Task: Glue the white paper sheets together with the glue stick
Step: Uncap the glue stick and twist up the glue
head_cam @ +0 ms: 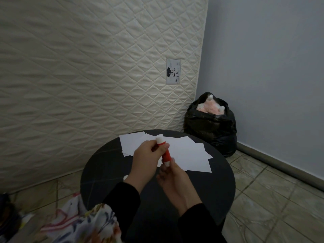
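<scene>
A red glue stick (165, 154) with a white top and white base is held tilted above the round black table (219, 186). My left hand (145, 160) grips its upper part near the top end. My right hand (172, 179) pinches the white base from below. Several white paper sheets (189, 151) lie overlapping on the far half of the table, under and beyond the stick. A small white object (125, 177), maybe the cap, peeks out beside my left wrist; most of it is hidden.
A quilted cream mattress (87, 76) leans upright behind the table. A black bag (212, 125) holding something pink sits in the corner on the tiled floor. Patterned fabric (84, 223) lies at the lower left, by the table's edge.
</scene>
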